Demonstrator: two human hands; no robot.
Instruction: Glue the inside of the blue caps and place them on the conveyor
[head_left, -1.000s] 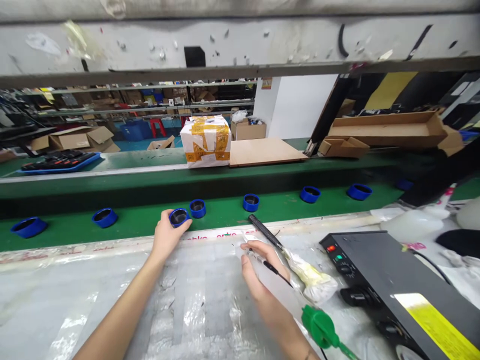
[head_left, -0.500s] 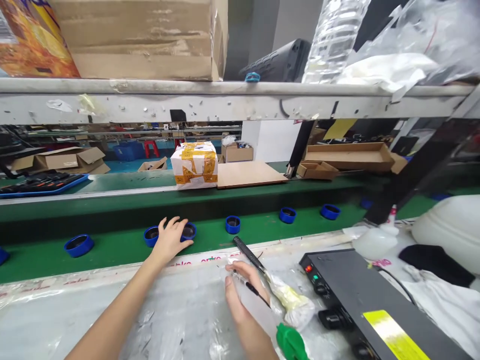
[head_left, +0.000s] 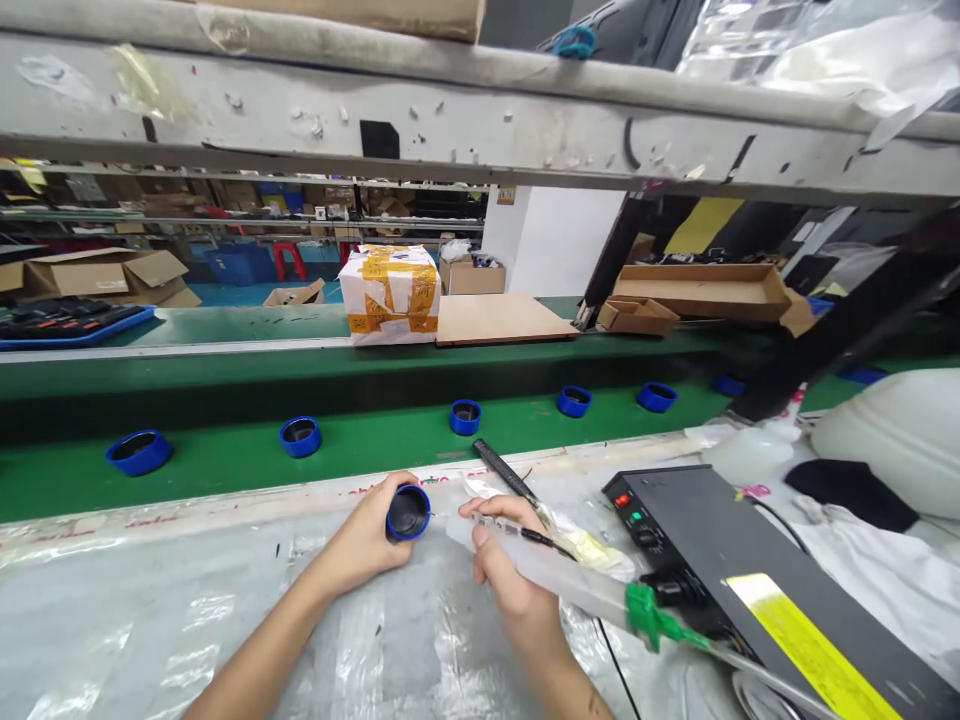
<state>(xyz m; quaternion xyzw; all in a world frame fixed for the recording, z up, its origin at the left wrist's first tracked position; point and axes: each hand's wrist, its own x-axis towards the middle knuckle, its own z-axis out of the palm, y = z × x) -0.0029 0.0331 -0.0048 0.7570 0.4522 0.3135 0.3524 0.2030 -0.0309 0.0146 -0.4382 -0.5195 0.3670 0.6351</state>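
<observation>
My left hand (head_left: 361, 548) is closed around a round blue cap with a black inside (head_left: 409, 512), its opening tilted toward me, just above the bench. To its right, my right hand (head_left: 516, 568) grips a translucent dispensing syringe (head_left: 591, 592). The syringe has a green fitting (head_left: 643, 615) and a tube at its rear, and a thin black cable lies along it. Its front end points left at the cap, with a small gap between them. More blue caps (head_left: 300, 437) sit spaced out on the green conveyor belt (head_left: 382, 440) behind my hands.
A dark control box (head_left: 720, 530) with lit red and green buttons stands at the right. Behind my right hand lies a black-handled tool (head_left: 499, 468). A white bottle (head_left: 754, 450) and a cloth (head_left: 877, 580) are farther right. A shelf beam (head_left: 465, 130) crosses above.
My left hand has lifted one blue cap off the belt and brought it toward me, near the syringe. My right hand has turned the syringe into fuller view. The camera has tilted down.
</observation>
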